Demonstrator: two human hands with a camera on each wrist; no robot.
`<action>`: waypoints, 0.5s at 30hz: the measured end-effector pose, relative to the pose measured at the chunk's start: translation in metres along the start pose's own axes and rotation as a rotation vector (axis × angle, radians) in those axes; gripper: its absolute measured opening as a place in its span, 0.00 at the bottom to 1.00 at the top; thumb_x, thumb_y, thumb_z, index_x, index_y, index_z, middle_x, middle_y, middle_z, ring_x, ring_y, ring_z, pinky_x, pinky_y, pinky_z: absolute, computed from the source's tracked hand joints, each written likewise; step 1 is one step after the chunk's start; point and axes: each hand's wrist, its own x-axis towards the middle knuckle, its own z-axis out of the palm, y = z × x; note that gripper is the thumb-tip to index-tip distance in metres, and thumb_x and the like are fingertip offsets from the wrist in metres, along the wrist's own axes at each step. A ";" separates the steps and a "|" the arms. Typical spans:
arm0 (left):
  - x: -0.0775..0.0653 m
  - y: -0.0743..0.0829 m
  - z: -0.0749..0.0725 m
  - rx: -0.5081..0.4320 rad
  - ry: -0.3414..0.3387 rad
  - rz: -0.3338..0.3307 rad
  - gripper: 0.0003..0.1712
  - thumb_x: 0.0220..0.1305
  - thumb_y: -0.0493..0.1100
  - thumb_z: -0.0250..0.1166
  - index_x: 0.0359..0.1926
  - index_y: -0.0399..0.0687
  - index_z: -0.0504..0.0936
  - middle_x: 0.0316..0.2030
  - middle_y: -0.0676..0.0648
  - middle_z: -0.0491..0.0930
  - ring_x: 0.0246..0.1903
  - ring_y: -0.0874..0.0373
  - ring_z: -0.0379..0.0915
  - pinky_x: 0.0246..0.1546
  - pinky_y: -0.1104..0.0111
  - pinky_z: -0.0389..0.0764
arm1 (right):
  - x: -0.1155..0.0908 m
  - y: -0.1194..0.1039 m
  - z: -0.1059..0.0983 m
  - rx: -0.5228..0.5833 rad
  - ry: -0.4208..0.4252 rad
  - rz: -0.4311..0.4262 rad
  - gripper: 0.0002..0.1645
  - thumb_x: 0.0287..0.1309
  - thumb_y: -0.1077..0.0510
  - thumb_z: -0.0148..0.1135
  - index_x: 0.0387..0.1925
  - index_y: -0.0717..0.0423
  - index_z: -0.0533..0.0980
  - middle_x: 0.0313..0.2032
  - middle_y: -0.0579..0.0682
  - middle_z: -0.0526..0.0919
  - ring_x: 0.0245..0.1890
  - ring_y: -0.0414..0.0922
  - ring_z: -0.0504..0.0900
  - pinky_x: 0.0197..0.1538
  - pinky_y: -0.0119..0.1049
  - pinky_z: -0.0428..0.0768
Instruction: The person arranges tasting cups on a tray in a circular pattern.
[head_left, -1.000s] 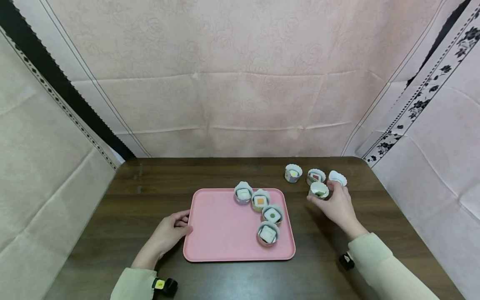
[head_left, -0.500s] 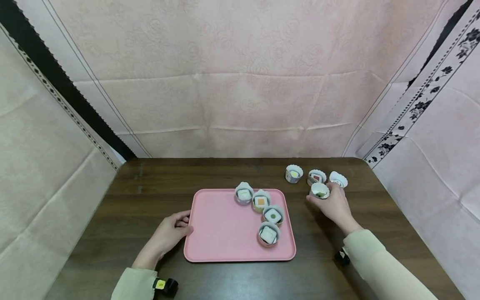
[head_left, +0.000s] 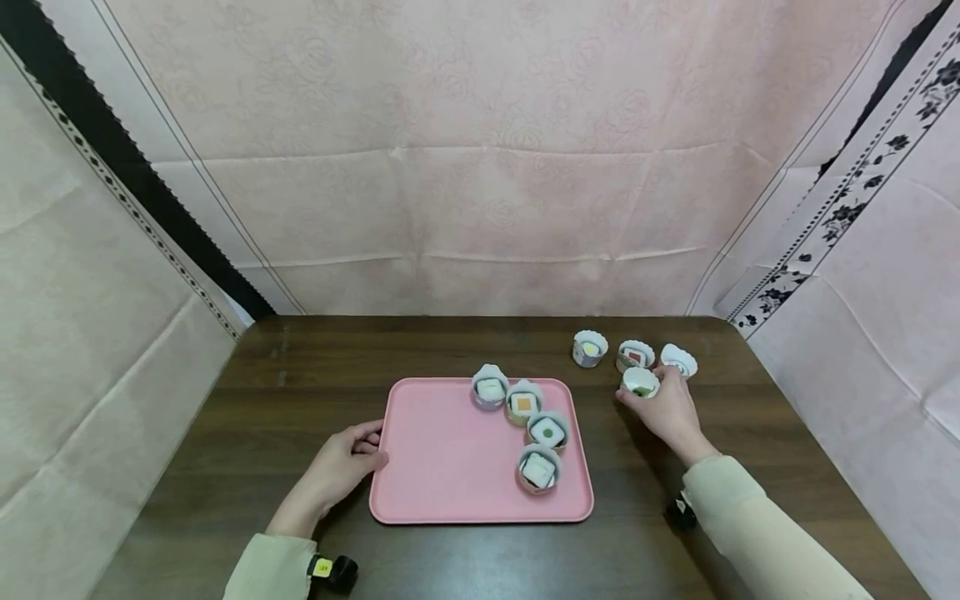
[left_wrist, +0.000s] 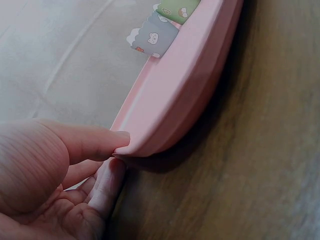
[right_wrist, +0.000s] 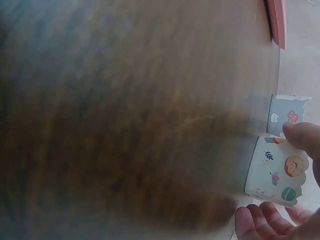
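Note:
My left hand (head_left: 341, 467) pinches the left rim of a pink tray (head_left: 442, 458), thumb on top and fingers beneath in the left wrist view. Along the tray's right side stand several paper baking cups, each with a sushi-like piece inside, such as the nearest cup (head_left: 538, 468). To the right of the tray, my right hand (head_left: 667, 408) grips a white paper cup (head_left: 640, 382) with something green inside. In the right wrist view this cup (right_wrist: 277, 170) shows a doughnut print, between the thumb above and the fingers below. It appears to stand on the table.
Behind the held cup are three more paper cups: one with a yellow-centred piece (head_left: 590, 348), one with a red-centred piece (head_left: 635, 355), and a white one (head_left: 678, 360) close to my right fingers. The wooden table (head_left: 337, 358) ends at a pale cloth backdrop (head_left: 465, 208).
My right wrist and forearm have shifted slightly left, while the fingers stay at the same white cup. The left hand and tray hold still.

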 end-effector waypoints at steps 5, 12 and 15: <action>0.000 0.001 0.000 0.002 0.002 0.000 0.31 0.59 0.36 0.67 0.64 0.43 0.72 0.44 0.44 0.75 0.42 0.53 0.73 0.39 0.65 0.77 | 0.001 -0.001 0.001 -0.004 0.007 0.019 0.46 0.53 0.43 0.69 0.57 0.70 0.58 0.49 0.67 0.67 0.47 0.61 0.71 0.48 0.55 0.70; 0.000 0.000 0.000 -0.007 -0.001 0.000 0.31 0.59 0.36 0.68 0.64 0.43 0.72 0.44 0.44 0.75 0.42 0.53 0.73 0.39 0.65 0.77 | 0.001 0.000 0.001 -0.006 0.001 0.034 0.44 0.54 0.44 0.68 0.57 0.68 0.58 0.48 0.67 0.69 0.46 0.60 0.73 0.46 0.54 0.72; 0.000 0.000 0.000 -0.011 -0.002 0.000 0.31 0.59 0.36 0.68 0.64 0.43 0.72 0.44 0.44 0.75 0.42 0.53 0.73 0.38 0.66 0.77 | 0.000 0.000 0.001 -0.006 0.003 0.036 0.44 0.54 0.44 0.68 0.58 0.68 0.58 0.48 0.67 0.69 0.46 0.60 0.73 0.46 0.54 0.72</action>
